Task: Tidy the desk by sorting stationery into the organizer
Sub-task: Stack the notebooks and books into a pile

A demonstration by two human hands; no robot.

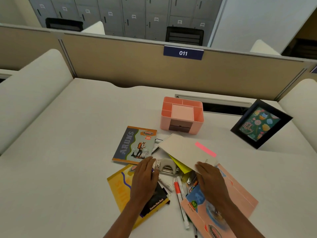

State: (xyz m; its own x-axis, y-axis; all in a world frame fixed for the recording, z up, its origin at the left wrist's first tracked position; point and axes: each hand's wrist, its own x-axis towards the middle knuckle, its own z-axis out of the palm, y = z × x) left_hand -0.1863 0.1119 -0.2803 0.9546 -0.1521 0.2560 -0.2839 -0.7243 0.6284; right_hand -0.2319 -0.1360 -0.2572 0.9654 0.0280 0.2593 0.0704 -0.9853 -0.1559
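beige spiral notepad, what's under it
A yellow paper pokes out from under the beige spiral notepad, and a marker shows at its far left edge. The right hand holds its near corner. Whatever else lies beneath is covered.

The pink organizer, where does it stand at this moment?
In the head view the pink organizer stands on the white desk, a little right of centre, just beyond the spiral notepad; the black picture frame leans to its right.
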